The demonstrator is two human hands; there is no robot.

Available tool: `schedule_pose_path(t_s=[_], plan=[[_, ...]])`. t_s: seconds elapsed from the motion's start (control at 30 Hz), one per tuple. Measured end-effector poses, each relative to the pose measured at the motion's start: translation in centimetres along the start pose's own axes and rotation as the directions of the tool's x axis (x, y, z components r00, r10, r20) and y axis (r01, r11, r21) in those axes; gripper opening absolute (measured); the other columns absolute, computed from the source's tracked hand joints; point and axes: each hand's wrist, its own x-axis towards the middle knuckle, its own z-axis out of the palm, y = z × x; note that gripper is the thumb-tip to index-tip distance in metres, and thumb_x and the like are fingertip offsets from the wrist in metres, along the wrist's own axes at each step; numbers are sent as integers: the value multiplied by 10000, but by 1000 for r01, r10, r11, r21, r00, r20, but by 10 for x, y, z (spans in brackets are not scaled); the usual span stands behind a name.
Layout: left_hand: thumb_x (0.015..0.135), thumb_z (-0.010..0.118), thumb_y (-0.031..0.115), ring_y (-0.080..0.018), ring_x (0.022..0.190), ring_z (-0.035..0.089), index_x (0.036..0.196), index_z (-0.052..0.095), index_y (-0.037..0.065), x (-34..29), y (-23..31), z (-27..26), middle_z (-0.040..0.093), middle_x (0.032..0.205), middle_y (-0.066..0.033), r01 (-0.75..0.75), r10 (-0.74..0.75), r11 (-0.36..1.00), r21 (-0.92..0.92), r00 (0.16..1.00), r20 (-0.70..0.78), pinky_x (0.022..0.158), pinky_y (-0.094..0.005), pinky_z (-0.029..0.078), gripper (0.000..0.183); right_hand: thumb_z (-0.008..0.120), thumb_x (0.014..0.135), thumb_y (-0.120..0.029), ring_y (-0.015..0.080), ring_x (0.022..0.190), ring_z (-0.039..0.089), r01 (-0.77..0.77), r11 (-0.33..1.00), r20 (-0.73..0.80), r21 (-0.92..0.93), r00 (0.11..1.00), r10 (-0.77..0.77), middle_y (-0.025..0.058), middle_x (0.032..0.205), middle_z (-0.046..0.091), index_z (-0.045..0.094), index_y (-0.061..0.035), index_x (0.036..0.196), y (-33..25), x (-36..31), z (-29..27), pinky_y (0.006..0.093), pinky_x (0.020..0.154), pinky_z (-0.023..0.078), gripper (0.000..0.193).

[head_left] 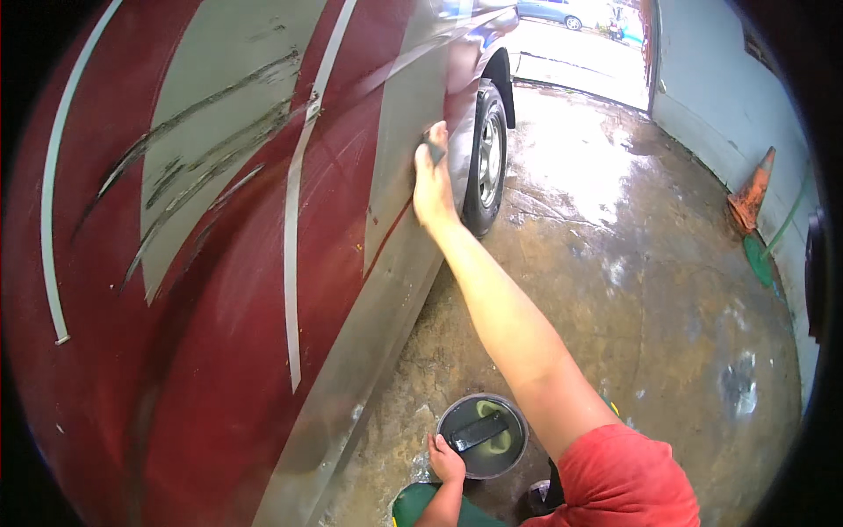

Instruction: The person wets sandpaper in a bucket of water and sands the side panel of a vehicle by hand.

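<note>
My right hand (433,189) reaches out along the side of a maroon and grey vehicle (246,351). It presses a small dark grey pad (434,153) against the panel, just short of the wheel; the fingers are partly hidden behind the pad. Low in the view, my left hand (446,460) grips the near left rim of a round bucket (523,443). Murky water fills the bucket, with a black rectangular block (479,431) and something pale green (496,441) in it. Long dark scratches (198,171) run across the panel, between two pale strips of trim or tape (293,220).
A wheel (488,149) stands just beyond my right hand. Wet, shiny concrete floor (606,290) stretches to the right. An orange cone (752,189) and a green round object (758,261) lean by the pale wall (720,114). Past the bright doorway, a blue car (551,10) is parked.
</note>
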Motion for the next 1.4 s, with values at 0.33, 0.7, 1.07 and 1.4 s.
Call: schedule_pose_path(t_s=[0.33,0.7,1.07,1.4], plan=[[1073,437,453,-436,1338,527,1447,525,-42,7,-1,-17,551,1451,-283,17,-17,1000,15,999,-49,1116,-455,407,626,557,1037,-323,391,1592,21,487,869,344,-91,834,-431,224,1717,53,143,-53,1649,-25,-88,20,504,1284,29,786],[1065,432,496,-450,1319,537,1467,498,-32,5,1,-24,556,1438,-290,79,-81,996,-51,996,-36,1103,-460,423,667,403,1086,-464,358,1598,-32,164,969,203,-185,971,-126,230,1717,-7,21,-3,1640,-92,-171,73,480,1282,26,816],[1063,475,447,-437,1387,473,1492,447,-42,9,-5,-11,511,1479,-292,35,-37,996,-79,999,-19,1164,-454,369,651,476,976,-264,448,1408,451,-129,544,503,-829,253,826,269,1608,346,381,15,1539,-102,-370,-125,459,1165,394,635],[1038,539,253,-456,1453,350,1479,481,-8,-16,36,11,412,1548,-287,-515,500,857,-22,819,283,1214,-536,271,515,523,989,-340,456,1303,552,188,432,469,-882,275,839,235,1487,522,541,-44,1404,7,-503,-210,499,1012,534,509]])
